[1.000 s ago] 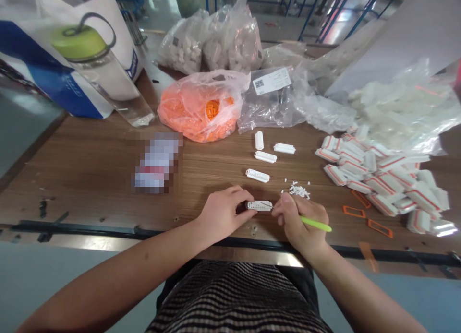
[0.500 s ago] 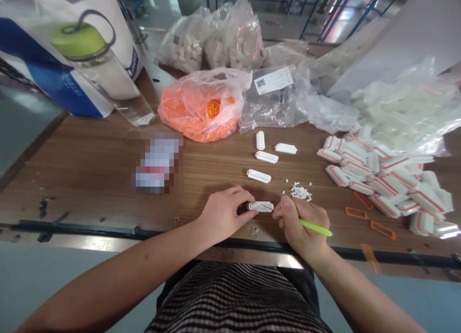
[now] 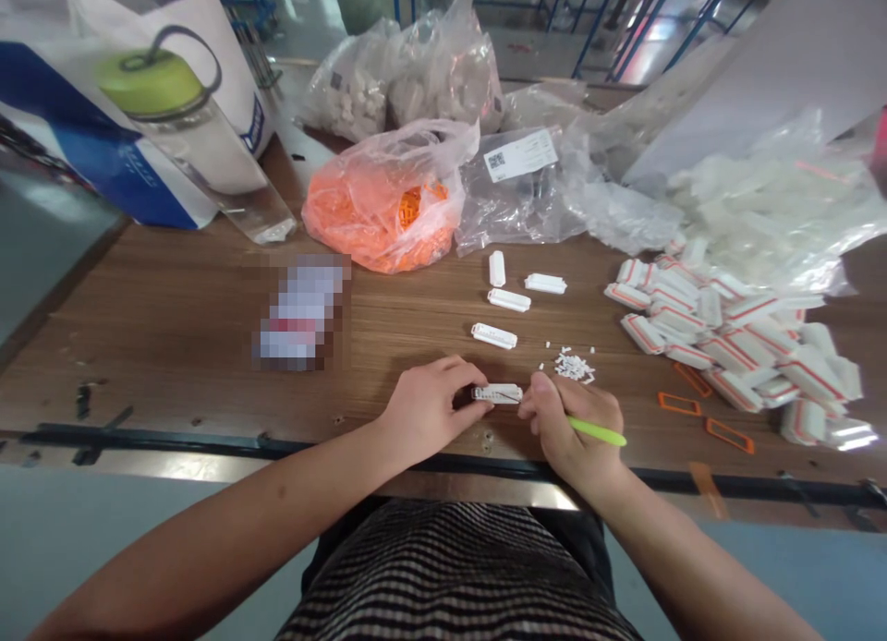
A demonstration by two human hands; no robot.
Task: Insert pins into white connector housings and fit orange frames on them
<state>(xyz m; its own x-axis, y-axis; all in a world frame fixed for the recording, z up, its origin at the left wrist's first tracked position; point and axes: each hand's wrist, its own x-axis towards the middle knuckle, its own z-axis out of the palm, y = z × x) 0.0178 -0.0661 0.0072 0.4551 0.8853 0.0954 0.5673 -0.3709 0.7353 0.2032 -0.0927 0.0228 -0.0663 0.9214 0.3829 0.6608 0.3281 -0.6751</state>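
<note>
My left hand [image 3: 430, 405] pinches the left end of a white slotted plastic housing [image 3: 504, 394] between thumb and fingers, holding it flat on the table. In my right hand [image 3: 572, 419] is a thin-tipped tool with a lime-green handle [image 3: 597, 431], gripped like a pen. Its fine tip reaches over the housing's row of slots; whether it touches cannot be made out. Just beyond my right hand lies a small heap of tiny white pegs [image 3: 574, 365], a few of them scattered loose. Another white housing [image 3: 494, 336] rests behind the held one, with several more farther back.
A pile of white housings with orange seals [image 3: 748, 341] lies at the right, near loose orange frames [image 3: 679, 403]. Behind stand a bag of orange parts [image 3: 381, 207] and clear plastic bags [image 3: 519, 193]. A water bottle [image 3: 208, 147] and a blurred-out object [image 3: 301, 313] are at left.
The tool's tip has shifted left along the held housing, with my right hand moving slightly left too. The whole view has drifted a little; my left hand keeps its hold.
</note>
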